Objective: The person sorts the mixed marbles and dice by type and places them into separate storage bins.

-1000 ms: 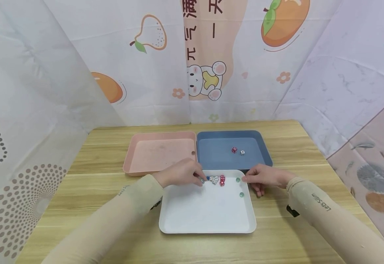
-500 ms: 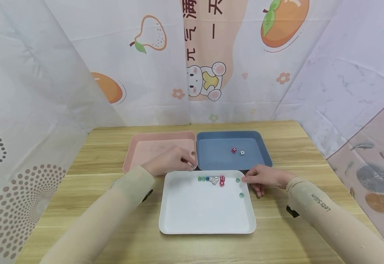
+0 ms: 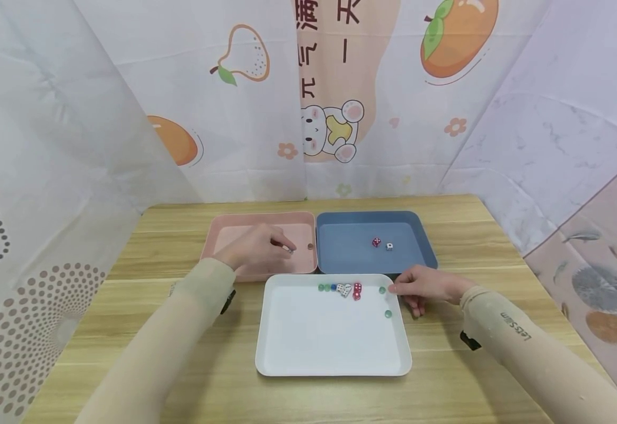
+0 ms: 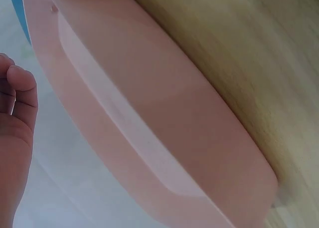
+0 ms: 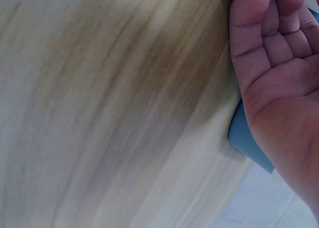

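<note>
Left hand: it is above the pink tray; the left hand point(image 3: 259, 246) has its fingertips closed narrowly on a small piece point(image 3: 289, 250). From where I stand, I cannot tell exactly what this piece is.
Pink tray: the pink tray point(image 3: 246, 221) has inside it a brown piece point(image 3: 310, 247), near its right wall.
Right hand: the right hand point(image 3: 424, 287) is at the right rim of the white tray point(image 3: 329, 341), with fingers bent; whether it grips the rim, I cannot tell.
White tray contents: near the far wall are green beads point(image 3: 324, 287), a blue bead point(image 3: 333, 287), white dice point(image 3: 342, 289) and red dice point(image 3: 357, 290); two more green ones lie to the right.
Blue tray: the blue tray point(image 3: 345, 244) holds one red die point(image 3: 376, 242) and one white die point(image 3: 390, 247).
Present step: in my judgement, a small piece is being carried over the pink tray.
Next move: probably it calls for lowering the fingertips and loosening them gently, so that the piece does not roll.
</note>
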{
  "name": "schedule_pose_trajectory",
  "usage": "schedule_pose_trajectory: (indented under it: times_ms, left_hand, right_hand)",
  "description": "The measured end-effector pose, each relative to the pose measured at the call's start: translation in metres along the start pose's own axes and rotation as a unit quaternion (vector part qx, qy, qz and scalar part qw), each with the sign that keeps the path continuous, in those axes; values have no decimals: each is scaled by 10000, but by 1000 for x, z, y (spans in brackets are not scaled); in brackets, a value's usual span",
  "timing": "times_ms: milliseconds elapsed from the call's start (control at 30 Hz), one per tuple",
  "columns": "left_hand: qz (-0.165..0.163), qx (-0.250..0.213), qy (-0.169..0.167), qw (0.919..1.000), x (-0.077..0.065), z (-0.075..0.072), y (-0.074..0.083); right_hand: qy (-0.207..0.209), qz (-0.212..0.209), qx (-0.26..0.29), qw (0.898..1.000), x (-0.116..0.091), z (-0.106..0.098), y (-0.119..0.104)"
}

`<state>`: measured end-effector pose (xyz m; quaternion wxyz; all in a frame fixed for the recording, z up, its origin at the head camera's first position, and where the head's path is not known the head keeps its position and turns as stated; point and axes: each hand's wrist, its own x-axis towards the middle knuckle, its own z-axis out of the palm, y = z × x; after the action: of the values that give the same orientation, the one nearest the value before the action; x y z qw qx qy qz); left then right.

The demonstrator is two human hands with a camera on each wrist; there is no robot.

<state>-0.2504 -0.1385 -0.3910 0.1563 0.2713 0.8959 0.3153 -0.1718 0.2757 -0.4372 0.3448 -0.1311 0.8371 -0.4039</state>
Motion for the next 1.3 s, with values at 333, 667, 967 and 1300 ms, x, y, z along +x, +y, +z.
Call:
schedule_pose_trajectory:
  times_ms: [333,667,967,1300]
  left_hand:
    - [-429,-305,318,9981,6,-12,-18]
    - [-827,-815,482,9921,14,-16,-36]
    - [-883,-868,691,9899,16,-16,-52]
    - [-1103,-602,900,9880,14,-13,-68]
  right_hand:
    - [-12,-47,47,10000,1,1,3]
    - [14,-5,28,10000,0,0,2]
    - [14,55,19,10000,1,0,2]
    - [30,109,10,9999,0,0,1]
